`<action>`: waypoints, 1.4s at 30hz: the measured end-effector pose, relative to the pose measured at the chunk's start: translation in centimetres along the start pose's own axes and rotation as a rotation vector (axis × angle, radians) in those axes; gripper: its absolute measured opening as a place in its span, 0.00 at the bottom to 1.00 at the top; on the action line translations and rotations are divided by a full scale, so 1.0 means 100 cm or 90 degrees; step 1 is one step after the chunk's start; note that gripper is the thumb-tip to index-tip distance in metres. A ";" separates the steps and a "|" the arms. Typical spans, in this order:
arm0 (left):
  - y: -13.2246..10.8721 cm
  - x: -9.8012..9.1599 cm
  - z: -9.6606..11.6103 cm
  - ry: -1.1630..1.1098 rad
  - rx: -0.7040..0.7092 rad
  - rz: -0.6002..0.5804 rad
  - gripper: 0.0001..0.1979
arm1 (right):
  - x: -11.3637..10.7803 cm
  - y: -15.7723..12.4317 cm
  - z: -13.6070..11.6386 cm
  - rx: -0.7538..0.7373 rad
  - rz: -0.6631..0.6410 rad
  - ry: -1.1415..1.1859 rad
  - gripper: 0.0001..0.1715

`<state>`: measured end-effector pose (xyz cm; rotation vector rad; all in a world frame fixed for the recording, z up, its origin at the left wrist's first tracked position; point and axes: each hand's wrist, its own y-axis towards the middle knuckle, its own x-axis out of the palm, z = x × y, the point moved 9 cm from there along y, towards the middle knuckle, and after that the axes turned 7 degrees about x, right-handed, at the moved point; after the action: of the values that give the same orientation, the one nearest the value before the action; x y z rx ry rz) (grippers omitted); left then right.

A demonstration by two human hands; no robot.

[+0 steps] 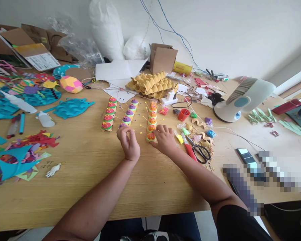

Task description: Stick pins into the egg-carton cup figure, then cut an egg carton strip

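Observation:
Three painted egg-carton strips made up like caterpillars lie in rows with pins sticking out: a red and green one point(108, 114), a purple one point(129, 113) and an orange one point(152, 115). My right hand point(165, 140) grips the near end of the orange strip, its fingers bent over the right side. My left hand point(128, 143) is closed in a pinch to the left of that strip, just in front of the purple row. Whatever sits between its fingertips is too small to make out. Yellow-headed pins stick out along the orange strip.
Scissors point(200, 152), a red-handled knife point(189, 147), a red cup point(184, 114) and clay packets lie right of my right hand. A fan point(240, 100) and a phone point(251, 164) are farther right. Stacked egg cartons point(150, 83) stand behind; paper scraps point(17, 157) lie left.

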<state>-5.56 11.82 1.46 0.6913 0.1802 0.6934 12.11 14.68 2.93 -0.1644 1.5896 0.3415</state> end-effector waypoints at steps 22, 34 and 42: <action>-0.005 0.006 0.041 0.037 0.171 -0.092 0.06 | 0.000 0.006 -0.003 0.028 0.039 0.035 0.29; -0.022 0.031 0.076 0.012 0.312 -0.294 0.02 | -0.037 -0.049 0.043 0.060 0.216 0.279 0.15; -0.009 0.010 0.049 0.031 0.189 -0.134 0.05 | 0.011 -0.044 0.091 0.321 0.101 0.799 0.19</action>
<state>-2.52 9.37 4.65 0.9250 0.3997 0.4857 22.06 13.55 1.23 0.1926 2.8798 -0.1141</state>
